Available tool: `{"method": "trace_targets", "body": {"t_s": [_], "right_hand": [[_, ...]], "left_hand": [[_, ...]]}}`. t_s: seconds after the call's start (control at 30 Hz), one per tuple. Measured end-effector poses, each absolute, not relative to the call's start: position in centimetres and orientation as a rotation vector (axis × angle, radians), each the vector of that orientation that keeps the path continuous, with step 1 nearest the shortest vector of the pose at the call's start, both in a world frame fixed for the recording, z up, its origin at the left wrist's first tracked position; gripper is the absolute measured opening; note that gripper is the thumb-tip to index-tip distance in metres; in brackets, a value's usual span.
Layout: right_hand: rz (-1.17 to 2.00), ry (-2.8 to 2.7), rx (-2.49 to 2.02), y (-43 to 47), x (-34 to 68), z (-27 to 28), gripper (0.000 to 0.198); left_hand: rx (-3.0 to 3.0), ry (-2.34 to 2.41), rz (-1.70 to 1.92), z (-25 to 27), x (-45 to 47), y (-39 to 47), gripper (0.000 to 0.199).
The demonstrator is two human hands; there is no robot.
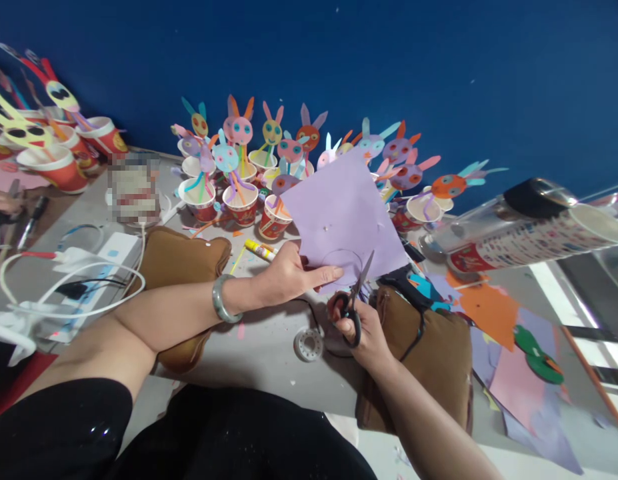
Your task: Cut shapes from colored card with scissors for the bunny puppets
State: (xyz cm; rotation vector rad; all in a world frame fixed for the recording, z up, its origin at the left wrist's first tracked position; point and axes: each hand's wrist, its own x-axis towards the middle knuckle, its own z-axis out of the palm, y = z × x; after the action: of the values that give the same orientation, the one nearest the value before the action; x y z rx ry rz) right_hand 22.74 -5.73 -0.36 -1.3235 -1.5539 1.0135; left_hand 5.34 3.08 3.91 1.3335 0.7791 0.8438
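My left hand point(283, 275) pinches the lower left edge of a lavender sheet of paper point(339, 207), its thumb lying across the front. A circle outline is drawn low on the sheet, partly under the thumb. In my right hand point(366, 327) is a pair of black-handled scissors point(357, 293), fingers through the loops. Its blades point up beside the lower edge of the paper, close to the circle; whether they touch the sheet I cannot tell. Below, between the hands, a white tape roll point(309, 345) rests on the table.
Behind the paper stand several red paper cups point(241, 207) with paper rabbit heads. Stacked cups in a clear tube point(533, 230) lean at right, above coloured paper scraps point(489, 303). Brown cushions point(183, 260) flank the work. A power strip point(106, 267) with white cables lies left; another person's hand point(3, 203) shows far left.
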Motion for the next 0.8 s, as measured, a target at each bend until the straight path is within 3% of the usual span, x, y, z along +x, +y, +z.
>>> {"method": "trace_targets", "body": {"t_s": [0.8], "right_hand": [[1.021, -1.545, -1.335, -5.84, 22.97, -0.46, 0.065]], "left_hand": [[1.290, 0.600, 0.917, 3.67, 5.62, 3.53, 0.037]]}}
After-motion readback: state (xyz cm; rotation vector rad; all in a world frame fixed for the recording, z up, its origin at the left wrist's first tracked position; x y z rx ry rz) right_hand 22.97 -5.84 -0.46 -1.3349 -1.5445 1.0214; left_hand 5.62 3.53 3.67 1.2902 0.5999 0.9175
